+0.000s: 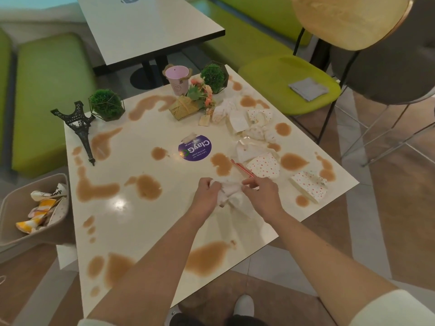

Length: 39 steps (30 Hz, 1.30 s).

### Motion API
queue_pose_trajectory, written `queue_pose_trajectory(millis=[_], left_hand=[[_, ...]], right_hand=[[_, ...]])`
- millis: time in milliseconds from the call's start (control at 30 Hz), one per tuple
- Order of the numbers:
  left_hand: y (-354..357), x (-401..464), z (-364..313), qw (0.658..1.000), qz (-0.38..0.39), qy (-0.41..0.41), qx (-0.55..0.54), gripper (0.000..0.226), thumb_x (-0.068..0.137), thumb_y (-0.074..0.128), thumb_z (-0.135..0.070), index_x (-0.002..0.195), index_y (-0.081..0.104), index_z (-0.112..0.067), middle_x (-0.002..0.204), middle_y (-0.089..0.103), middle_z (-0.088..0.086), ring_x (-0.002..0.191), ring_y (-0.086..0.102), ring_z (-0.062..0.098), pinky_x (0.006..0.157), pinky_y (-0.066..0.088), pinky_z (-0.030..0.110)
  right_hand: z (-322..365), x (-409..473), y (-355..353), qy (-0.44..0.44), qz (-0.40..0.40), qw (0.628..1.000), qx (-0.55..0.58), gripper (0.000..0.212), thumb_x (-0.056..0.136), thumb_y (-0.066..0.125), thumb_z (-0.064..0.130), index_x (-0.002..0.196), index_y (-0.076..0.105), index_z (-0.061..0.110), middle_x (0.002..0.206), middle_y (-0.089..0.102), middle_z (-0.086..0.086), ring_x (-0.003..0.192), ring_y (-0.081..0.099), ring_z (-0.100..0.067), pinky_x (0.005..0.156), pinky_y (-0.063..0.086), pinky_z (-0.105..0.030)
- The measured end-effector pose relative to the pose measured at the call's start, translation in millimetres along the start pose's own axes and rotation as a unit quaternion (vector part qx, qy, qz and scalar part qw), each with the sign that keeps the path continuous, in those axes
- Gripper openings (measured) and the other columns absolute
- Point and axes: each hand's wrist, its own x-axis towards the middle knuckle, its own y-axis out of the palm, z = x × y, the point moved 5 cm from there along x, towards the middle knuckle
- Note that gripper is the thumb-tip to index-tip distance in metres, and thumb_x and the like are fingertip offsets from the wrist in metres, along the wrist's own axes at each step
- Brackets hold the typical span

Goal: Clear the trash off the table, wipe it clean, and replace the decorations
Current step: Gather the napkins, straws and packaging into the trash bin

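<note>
A white square table (146,222) is splashed with several brown puddles (96,190). Over its middle, my left hand (206,196) and my right hand (262,192) both grip one crumpled white paper wad (229,192). A red straw (241,168) lies just beyond it, its near end under my right fingers. Dotted paper boxes (263,167) and crumpled wrappers (255,124) litter the right side. At the far edge stand the decorations: a black Eiffel tower model (81,128), two green ball plants (106,104), a pink cup (177,78) and a flower bundle (193,100).
A beige bin (18,203) holding crumpled wrappers stands at the table's left side. A grey folded cloth (308,88) lies on the green chair seat (266,74) at the far right. Another table (150,27) and green benches are behind. A purple sticker (195,148) marks the table's centre.
</note>
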Motion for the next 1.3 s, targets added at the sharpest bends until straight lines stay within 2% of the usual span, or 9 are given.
queue_pose_trajectory(millis=[133, 267, 433, 633, 800, 900, 1100, 1200, 1300], left_hand=[[-7, 6, 8, 1.0, -0.017, -0.023, 0.001, 0.02, 0.101, 0.032, -0.025, 0.118, 0.035, -0.016, 0.095, 0.052, 0.005, 0.068, 0.051, 0.02, 0.051, 0.04, 0.025], [-17, 6, 18, 0.998, -0.027, -0.053, -0.034, 0.025, 0.098, 0.038, -0.023, 0.121, 0.035, -0.014, 0.098, 0.05, 0.003, 0.07, 0.052, 0.018, 0.055, 0.041, 0.026], [-31, 5, 25, 0.996, -0.043, -0.076, -0.01, 0.039, 0.088, 0.065, -0.041, 0.113, 0.045, -0.018, 0.099, 0.059, 0.002, 0.072, 0.058, 0.017, 0.051, 0.041, 0.023], [-73, 12, 37, 0.994, -0.088, -0.069, -0.012, 0.012, 0.094, 0.053, -0.02, 0.094, 0.044, -0.012, 0.091, 0.061, 0.016, 0.056, 0.053, 0.019, 0.048, 0.038, 0.025], [-111, 10, 34, 0.988, -0.112, -0.066, -0.077, 0.012, 0.1, 0.045, -0.024, 0.103, 0.038, -0.014, 0.08, 0.054, 0.007, 0.056, 0.056, 0.016, 0.051, 0.037, 0.024], [-147, 10, 34, 0.983, -0.141, -0.067, -0.093, 0.021, 0.099, 0.045, -0.035, 0.105, 0.036, -0.016, 0.079, 0.047, 0.006, 0.057, 0.046, 0.016, 0.052, 0.037, 0.025], [-233, 20, 40, 0.969, -0.202, -0.054, -0.132, 0.015, 0.075, 0.041, -0.018, 0.085, 0.047, -0.009, 0.08, 0.04, 0.012, 0.058, 0.043, 0.025, 0.048, 0.037, 0.031], [-279, 22, 56, 0.976, -0.21, -0.052, -0.023, 0.036, 0.09, 0.041, -0.014, 0.123, 0.053, -0.005, 0.126, 0.048, 0.025, 0.114, 0.051, 0.047, 0.086, 0.05, 0.052], [-335, 20, 73, 0.966, -0.253, -0.025, 0.047, 0.045, 0.1, 0.047, -0.026, 0.144, 0.042, -0.028, 0.149, 0.032, 0.016, 0.131, 0.038, 0.035, 0.099, 0.039, 0.032]], right_hand=[[-23, 2, 6, 0.037, -0.018, 0.983, -0.177, 0.057, 0.082, 0.07, 0.037, 0.131, 0.047, 0.023, 0.129, 0.042, -0.006, 0.118, 0.037, -0.027, 0.096, 0.038, -0.035], [-36, 1, 15, 0.059, 0.012, 0.973, -0.221, 0.071, 0.076, 0.076, 0.045, 0.134, 0.043, 0.021, 0.129, 0.041, -0.006, 0.12, 0.037, -0.027, 0.099, 0.037, -0.035], [-31, -1, 24, 0.057, -0.004, 0.989, -0.135, 0.062, 0.071, 0.083, 0.027, 0.116, 0.043, 0.014, 0.115, 0.045, -0.007, 0.108, 0.044, -0.027, 0.087, 0.044, -0.036], [-1, -2, 47, 0.086, 0.006, 0.994, 0.06, 0.044, 0.082, 0.068, 0.0, 0.108, 0.036, 0.016, 0.11, 0.043, -0.008, 0.078, 0.049, -0.019, 0.052, 0.038, -0.026], [46, -4, 74, 0.063, 0.004, 0.988, 0.143, 0.052, 0.086, 0.064, 0.002, 0.129, 0.038, 0.014, 0.102, 0.056, -0.007, 0.077, 0.054, -0.016, 0.057, 0.039, -0.018], [81, -6, 103, 0.079, 0.035, 0.977, 0.193, 0.061, 0.084, 0.071, 0.007, 0.134, 0.037, 0.018, 0.103, 0.058, -0.005, 0.089, 0.059, -0.021, 0.079, 0.052, -0.033], [144, -13, 176, 0.087, 0.098, 0.964, 0.232, 0.045, 0.077, 0.08, 0.015, 0.114, 0.054, 0.015, 0.105, 0.068, -0.006, 0.095, 0.066, -0.024, 0.09, 0.054, -0.041], [173, -20, 215, 0.08, 0.118, 0.965, 0.222, 0.038, 0.075, 0.083, 0.02, 0.104, 0.06, 0.013, 0.103, 0.07, -0.008, 0.085, 0.067, -0.023, 0.084, 0.056, -0.042], [203, -29, 255, 0.064, 0.133, 0.969, 0.198, 0.035, 0.078, 0.079, 0.022, 0.105, 0.059, 0.013, 0.099, 0.07, -0.005, 0.08, 0.067, -0.022, 0.082, 0.056, -0.04]])
